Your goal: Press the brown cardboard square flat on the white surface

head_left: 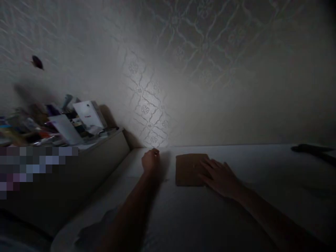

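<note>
Where the right hand [220, 176] lies, its fingers [210, 164] are stretched out flat and slightly apart, palm down, their tips resting on the right-hand part of a brown flat piece [187, 169]; they lie on it rather than grip it, and none curls round its edge; the heel of the hand sits on the white surface [249, 217] just beside the piece; the forearm runs back toward the lower right corner.

The left hand [150, 161] is bunched, its fingers [154, 153] curled in together like a loose fist; in this dim light I cannot tell whether anything is held inside it; it rests on the white surface just to the left of the brown piece, apart from it, with a narrow strip of shadow between them; its forearm comes up from the bottom middle of the view.

The brown piece is roughly rectangular and lies flat on the white surface, close to where that surface meets the wall [210, 87]; the wall carries a pale embossed pattern of lattice lines and small flowers, lit brightest just above the left hand.

Further out on the left stands a low side unit [105, 154] piled with clutter, among it two white boxes [88, 114] tilted on end; far to the right, well apart from both hands, a dark object [311, 148] lies on the white surface near the wall, too dim to make out.
</note>
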`<state>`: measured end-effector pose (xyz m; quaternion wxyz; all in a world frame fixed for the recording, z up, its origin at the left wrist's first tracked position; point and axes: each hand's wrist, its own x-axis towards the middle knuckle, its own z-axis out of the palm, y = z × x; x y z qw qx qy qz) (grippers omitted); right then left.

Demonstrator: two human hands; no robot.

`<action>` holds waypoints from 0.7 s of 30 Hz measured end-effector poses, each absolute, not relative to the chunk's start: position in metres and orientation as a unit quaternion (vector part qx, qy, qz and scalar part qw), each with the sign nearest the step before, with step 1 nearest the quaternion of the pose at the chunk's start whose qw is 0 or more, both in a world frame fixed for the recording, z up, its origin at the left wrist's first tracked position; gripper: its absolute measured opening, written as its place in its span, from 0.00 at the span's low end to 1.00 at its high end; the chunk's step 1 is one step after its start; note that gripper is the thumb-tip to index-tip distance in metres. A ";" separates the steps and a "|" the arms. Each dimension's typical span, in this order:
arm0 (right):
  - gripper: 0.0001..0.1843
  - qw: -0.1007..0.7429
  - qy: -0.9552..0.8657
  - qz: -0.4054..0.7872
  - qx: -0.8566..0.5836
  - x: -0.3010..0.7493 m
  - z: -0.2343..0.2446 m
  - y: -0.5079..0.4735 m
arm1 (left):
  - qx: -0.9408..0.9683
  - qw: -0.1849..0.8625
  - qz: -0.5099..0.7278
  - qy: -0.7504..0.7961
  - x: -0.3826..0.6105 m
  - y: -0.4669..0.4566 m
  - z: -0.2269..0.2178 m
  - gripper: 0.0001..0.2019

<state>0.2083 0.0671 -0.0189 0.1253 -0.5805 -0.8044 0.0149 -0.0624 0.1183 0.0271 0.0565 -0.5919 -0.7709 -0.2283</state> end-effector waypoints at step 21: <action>0.37 0.120 -0.803 0.017 -0.583 0.208 -0.018 0.068 | -0.674 0.062 -0.203 -0.707 -0.040 0.116 0.025 0.15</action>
